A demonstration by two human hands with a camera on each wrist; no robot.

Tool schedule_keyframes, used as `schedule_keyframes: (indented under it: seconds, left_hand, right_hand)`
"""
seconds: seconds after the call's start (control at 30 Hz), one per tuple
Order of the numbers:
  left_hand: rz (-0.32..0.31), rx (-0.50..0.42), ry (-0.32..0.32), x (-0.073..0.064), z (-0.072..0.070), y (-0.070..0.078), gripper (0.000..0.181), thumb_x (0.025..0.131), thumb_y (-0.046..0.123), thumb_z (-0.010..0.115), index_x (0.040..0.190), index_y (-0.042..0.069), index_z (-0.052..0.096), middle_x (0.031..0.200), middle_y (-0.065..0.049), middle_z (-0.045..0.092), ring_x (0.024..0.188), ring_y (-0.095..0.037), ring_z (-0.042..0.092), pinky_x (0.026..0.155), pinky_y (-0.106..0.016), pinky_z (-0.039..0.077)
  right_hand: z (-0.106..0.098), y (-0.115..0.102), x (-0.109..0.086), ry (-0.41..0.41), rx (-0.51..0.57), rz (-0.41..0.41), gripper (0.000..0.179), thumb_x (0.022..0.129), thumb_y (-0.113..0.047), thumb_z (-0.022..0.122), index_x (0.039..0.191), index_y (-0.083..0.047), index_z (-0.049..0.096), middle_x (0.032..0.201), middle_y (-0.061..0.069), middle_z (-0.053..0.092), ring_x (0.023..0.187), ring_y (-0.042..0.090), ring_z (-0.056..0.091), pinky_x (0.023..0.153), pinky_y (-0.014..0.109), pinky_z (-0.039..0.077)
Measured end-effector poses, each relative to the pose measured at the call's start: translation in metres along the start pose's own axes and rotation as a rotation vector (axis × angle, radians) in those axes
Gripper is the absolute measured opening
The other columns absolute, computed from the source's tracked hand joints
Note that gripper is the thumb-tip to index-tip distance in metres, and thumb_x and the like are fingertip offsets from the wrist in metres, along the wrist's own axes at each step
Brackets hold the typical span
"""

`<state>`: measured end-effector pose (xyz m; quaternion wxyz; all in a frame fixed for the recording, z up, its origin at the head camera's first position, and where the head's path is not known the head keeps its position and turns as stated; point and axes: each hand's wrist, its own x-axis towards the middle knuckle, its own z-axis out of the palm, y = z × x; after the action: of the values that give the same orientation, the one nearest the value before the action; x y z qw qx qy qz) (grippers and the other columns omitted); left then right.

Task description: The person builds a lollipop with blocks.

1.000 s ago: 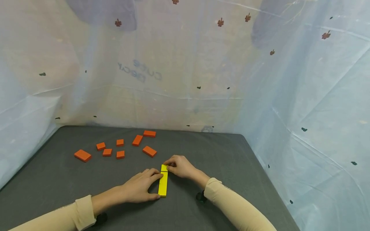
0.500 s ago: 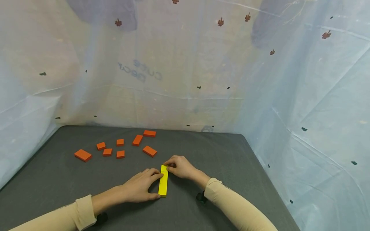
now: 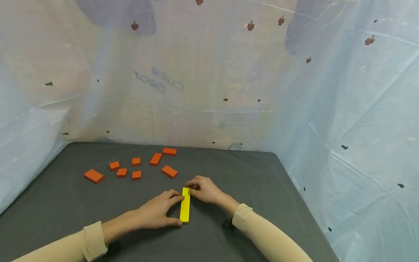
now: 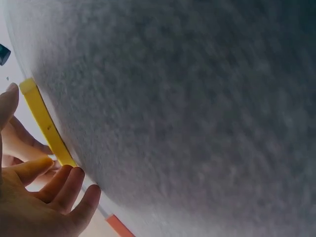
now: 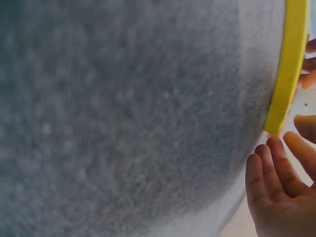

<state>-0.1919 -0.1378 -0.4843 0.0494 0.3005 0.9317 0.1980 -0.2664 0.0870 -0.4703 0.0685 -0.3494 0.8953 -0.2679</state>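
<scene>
A long yellow block (image 3: pixel 184 213) lies flat on the dark grey table, with a short yellow block (image 3: pixel 186 190) against its far end. My left hand (image 3: pixel 155 213) holds the long block from the left, thumb at the near end and index finger near its far part. At the far end, my right hand (image 3: pixel 205 190) pinches the short block between thumb and index finger. In the right wrist view a faint seam shows between the short block (image 5: pixel 274 118) and the long block (image 5: pixel 291 59). The left wrist view shows the yellow row (image 4: pixel 45 121) beside the left fingers.
Several orange blocks lie scattered at the back left of the table (image 3: pixel 248 182), among them a larger one (image 3: pixel 94 176) and one close to the right hand (image 3: pixel 169 171). Pale plastic sheeting (image 3: pixel 196 120) hangs behind and on both sides.
The short yellow block has come toward the long one, and the dark gap between them has closed. Both hands have stayed almost in place.
</scene>
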Motion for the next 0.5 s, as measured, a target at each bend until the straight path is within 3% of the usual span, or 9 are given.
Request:
schedule_keyframes:
  seconds: [0.1,0.23,0.4,0.5]
  left_hand:
    - [-0.003,-0.007,0.048,0.001,-0.004,-0.006,0.077,0.08,0.068,0.062,0.139,0.02,0.051,0.133,0.002,0.048,0.114,-0.016,0.052,0.089,-0.041,0.05]
    - [-0.017,0.001,0.168,0.007,-0.014,-0.016,0.06,0.085,0.052,0.066,0.135,0.019,0.055,0.131,0.003,0.05,0.113,-0.016,0.055,0.087,-0.041,0.052]
    - [-0.017,0.016,0.311,0.02,-0.031,-0.035,0.045,0.087,0.034,0.071,0.128,0.02,0.06,0.127,0.003,0.055,0.109,-0.018,0.059,0.083,-0.04,0.053]
    - [0.001,0.03,0.36,0.031,-0.039,-0.048,0.038,0.087,0.027,0.071,0.124,0.02,0.063,0.122,0.002,0.058,0.104,-0.019,0.061,0.081,-0.04,0.054]
  right_hand:
    - [-0.003,-0.003,-0.006,0.021,-0.01,-0.014,0.033,0.096,-0.022,0.059,0.128,-0.013,0.063,0.12,0.003,0.061,0.098,0.014,0.061,0.078,0.022,0.051]
    - [-0.007,-0.008,-0.017,0.042,-0.054,-0.024,0.036,0.096,-0.024,0.059,0.131,-0.015,0.06,0.126,0.001,0.057,0.11,0.017,0.058,0.089,0.03,0.051]
    - [-0.006,-0.017,-0.033,0.048,-0.168,-0.05,0.041,0.095,-0.03,0.061,0.134,-0.016,0.057,0.132,0.0,0.053,0.118,0.016,0.055,0.096,0.034,0.049]
    - [-0.002,-0.023,-0.04,0.03,-0.242,-0.057,0.046,0.094,-0.036,0.061,0.136,-0.017,0.055,0.135,0.0,0.052,0.121,0.016,0.053,0.098,0.035,0.048]
